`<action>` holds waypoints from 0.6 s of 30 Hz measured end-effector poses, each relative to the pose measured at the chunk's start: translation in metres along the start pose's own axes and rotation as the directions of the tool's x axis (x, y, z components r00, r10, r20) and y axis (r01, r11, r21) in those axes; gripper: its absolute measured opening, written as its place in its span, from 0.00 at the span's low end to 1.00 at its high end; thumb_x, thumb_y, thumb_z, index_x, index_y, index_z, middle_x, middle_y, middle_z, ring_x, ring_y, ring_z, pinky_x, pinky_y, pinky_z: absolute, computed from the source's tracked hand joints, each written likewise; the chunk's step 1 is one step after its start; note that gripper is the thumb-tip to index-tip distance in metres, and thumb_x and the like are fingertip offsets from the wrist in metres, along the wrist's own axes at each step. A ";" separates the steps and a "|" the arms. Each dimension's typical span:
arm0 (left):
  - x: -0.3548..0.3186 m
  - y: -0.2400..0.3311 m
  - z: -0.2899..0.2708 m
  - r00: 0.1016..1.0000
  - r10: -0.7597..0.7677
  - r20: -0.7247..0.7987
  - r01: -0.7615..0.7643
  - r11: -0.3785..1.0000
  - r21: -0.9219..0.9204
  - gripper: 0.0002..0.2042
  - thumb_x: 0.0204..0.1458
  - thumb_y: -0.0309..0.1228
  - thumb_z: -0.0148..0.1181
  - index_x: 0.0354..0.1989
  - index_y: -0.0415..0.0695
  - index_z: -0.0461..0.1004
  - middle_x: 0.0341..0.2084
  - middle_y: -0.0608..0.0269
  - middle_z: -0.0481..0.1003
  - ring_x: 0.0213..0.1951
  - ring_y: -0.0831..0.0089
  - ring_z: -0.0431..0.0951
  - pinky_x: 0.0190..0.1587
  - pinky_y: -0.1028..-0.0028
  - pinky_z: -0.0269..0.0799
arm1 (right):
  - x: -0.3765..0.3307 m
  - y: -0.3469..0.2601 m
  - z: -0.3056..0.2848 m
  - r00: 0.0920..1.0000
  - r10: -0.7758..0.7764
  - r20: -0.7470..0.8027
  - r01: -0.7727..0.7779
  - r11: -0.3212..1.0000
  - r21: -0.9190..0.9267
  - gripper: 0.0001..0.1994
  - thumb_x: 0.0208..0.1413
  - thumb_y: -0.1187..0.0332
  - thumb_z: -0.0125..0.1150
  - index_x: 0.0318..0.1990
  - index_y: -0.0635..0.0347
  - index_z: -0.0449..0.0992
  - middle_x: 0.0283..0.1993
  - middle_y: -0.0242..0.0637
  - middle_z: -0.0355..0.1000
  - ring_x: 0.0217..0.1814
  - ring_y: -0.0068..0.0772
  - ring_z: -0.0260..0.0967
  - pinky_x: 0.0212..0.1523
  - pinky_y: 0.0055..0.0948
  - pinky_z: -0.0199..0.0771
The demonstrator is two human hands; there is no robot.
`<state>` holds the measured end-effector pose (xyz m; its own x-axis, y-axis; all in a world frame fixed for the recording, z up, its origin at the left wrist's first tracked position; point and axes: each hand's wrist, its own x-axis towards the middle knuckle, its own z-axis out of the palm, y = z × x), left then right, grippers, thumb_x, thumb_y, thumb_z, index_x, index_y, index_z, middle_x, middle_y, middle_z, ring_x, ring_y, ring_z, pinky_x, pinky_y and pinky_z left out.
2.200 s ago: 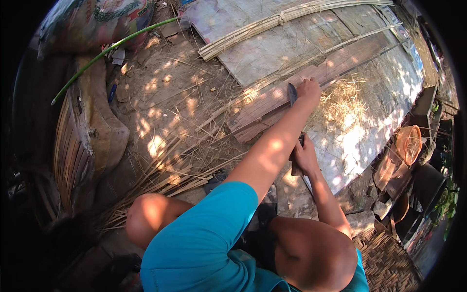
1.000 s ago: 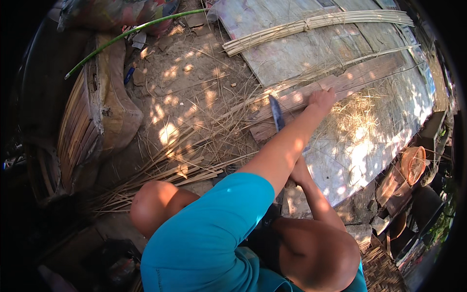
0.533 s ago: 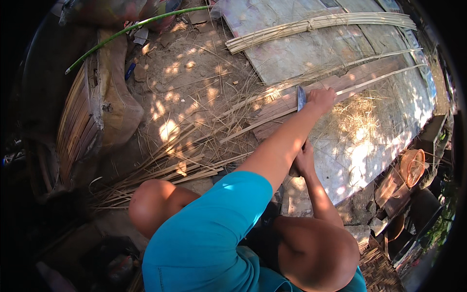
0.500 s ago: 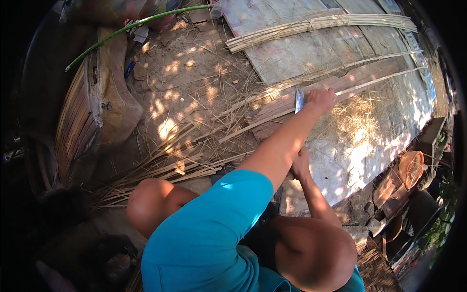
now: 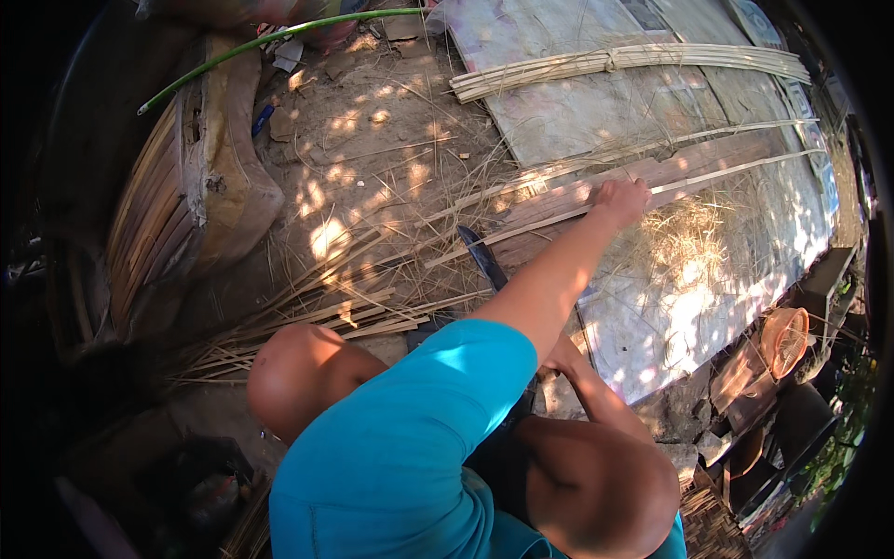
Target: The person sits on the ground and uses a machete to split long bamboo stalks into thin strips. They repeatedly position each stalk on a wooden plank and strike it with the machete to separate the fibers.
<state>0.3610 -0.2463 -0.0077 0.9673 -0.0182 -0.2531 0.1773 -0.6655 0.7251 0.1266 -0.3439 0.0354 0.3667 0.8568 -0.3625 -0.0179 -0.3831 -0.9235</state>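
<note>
My left hand reaches far across to the right, its fingers closed on a long pale split-bamboo strip. The strip lies along a reddish-brown wooden board, with its other end sticking out to the left. Under my left forearm, a knife shows its dark blade, tip pointing to the far left and crossing near the strip. My right hand is low behind that forearm, closed on the knife's handle, which is mostly hidden. Fine shavings are heaped beside the board.
A tied bundle of pale strips lies on the grey sheet at the back. More loose strips spread near my left knee. A green stalk arches over a curved wooden piece at left. An orange basket stands at right.
The knife has slid left and toward me along the strip, away from my left hand. My right hand has drawn slightly back. My left hand stays on the strip.
</note>
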 end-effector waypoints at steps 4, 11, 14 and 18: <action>0.000 -0.002 -0.003 1.000 -0.015 -0.023 0.016 1.000 0.009 0.20 0.68 0.45 0.46 0.53 0.41 0.74 0.42 0.46 0.82 0.49 0.49 0.82 0.58 0.52 0.71 | 0.015 -0.004 0.011 0.971 0.160 0.180 -0.186 0.973 0.140 0.16 0.63 0.65 0.61 0.52 0.67 0.76 0.37 0.41 0.81 0.35 0.33 0.80 0.36 0.33 0.80; -0.001 0.002 0.007 0.997 -0.025 -0.076 0.032 0.995 0.092 0.26 0.68 0.49 0.46 0.55 0.35 0.73 0.43 0.47 0.83 0.49 0.50 0.82 0.57 0.54 0.73 | 0.011 0.003 -0.001 0.934 -0.254 -0.252 0.212 0.960 -0.183 0.14 0.62 0.66 0.63 0.49 0.67 0.79 0.41 0.45 0.83 0.41 0.35 0.82 0.41 0.33 0.82; 0.019 0.005 0.001 0.999 -0.018 -0.050 0.023 0.995 0.100 0.26 0.68 0.50 0.46 0.53 0.35 0.75 0.42 0.48 0.83 0.49 0.51 0.82 0.57 0.55 0.73 | 0.022 0.003 -0.040 0.909 0.178 -0.377 -0.067 0.955 0.288 0.13 0.62 0.66 0.63 0.48 0.68 0.79 0.43 0.45 0.82 0.39 0.34 0.81 0.39 0.31 0.81; 0.022 0.008 0.009 0.997 -0.061 -0.046 0.064 0.996 0.058 0.26 0.69 0.50 0.45 0.52 0.37 0.76 0.41 0.50 0.84 0.48 0.53 0.83 0.56 0.55 0.73 | 0.011 -0.007 -0.006 0.944 0.044 -0.327 0.026 0.978 0.207 0.13 0.63 0.66 0.63 0.46 0.69 0.79 0.42 0.43 0.81 0.35 0.33 0.79 0.36 0.31 0.80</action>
<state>0.3818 -0.2587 -0.0127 0.9620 0.0574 -0.2671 0.2279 -0.7074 0.6691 0.1365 -0.3336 0.0386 0.6493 0.6794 -0.3418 -0.2006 -0.2806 -0.9386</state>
